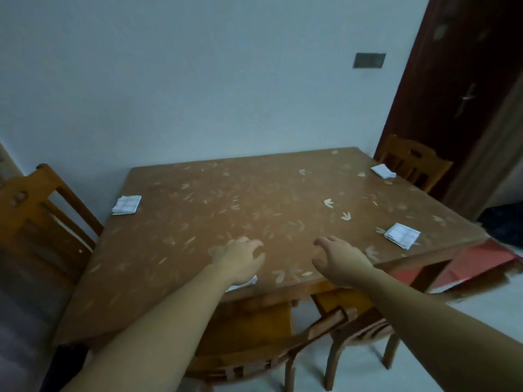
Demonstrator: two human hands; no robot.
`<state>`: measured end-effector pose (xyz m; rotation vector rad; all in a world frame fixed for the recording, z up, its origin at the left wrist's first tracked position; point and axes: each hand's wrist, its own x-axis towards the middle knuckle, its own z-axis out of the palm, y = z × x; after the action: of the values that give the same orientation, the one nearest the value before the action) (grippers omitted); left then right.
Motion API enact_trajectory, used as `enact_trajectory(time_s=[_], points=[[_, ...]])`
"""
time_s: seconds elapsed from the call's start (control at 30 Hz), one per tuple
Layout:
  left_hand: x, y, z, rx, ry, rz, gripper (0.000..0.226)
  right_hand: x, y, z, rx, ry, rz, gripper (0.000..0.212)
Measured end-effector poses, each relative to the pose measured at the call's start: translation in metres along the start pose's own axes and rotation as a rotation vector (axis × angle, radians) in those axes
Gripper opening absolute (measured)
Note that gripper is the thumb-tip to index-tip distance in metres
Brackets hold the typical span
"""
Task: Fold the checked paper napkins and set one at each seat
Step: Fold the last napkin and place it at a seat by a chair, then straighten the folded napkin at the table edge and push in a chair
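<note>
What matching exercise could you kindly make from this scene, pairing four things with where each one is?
Things:
1. left hand
2. right hand
3. grey wall plate
4. red sheet

Places:
A. on the wall above the table
B. over a bare part of the table
C. on the floor by the table's right end
D. over a partly hidden napkin at the near edge

Pairs: 1-D, 2-B, 3-A, 4-C.

We have one wide view, worn on the head, looking forward and down across the table (254,199) toward the far wall (198,80). The near table edge lies close below us.
</note>
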<state>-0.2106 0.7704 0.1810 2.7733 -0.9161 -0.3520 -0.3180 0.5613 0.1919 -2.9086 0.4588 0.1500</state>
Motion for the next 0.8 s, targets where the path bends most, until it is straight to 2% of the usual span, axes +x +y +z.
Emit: enact_trajectory(time_s=[0.2,0.37,0.5,0.63,0.8], points=[[-0.028,0.091,0.003,-0.002,0.049,0.053,0.047,-0.068,0.063,-0.029,-0.021,0.085,-0.007,0.047],[-0.061,0.190,0.026,-0.036,0.065,0.099,0.047,-0.137,0.140,-0.041,0.063,0.176,0.032,0.046],[-0.079,0.261,0.040,-0.066,0.085,0.104,0.046,-0.178,0.197,-0.047,0.088,0.169,0.066,0.048],[-0.075,0.308,0.050,-0.022,0.088,0.129,0.045,-0.191,0.239,-0.051,0.133,0.196,0.075,0.048],[-0.035,0.337,0.063,-0.020,0.076,0.121,0.044,-0.165,0.277,-0.046,0.153,0.192,0.073,0.049]])
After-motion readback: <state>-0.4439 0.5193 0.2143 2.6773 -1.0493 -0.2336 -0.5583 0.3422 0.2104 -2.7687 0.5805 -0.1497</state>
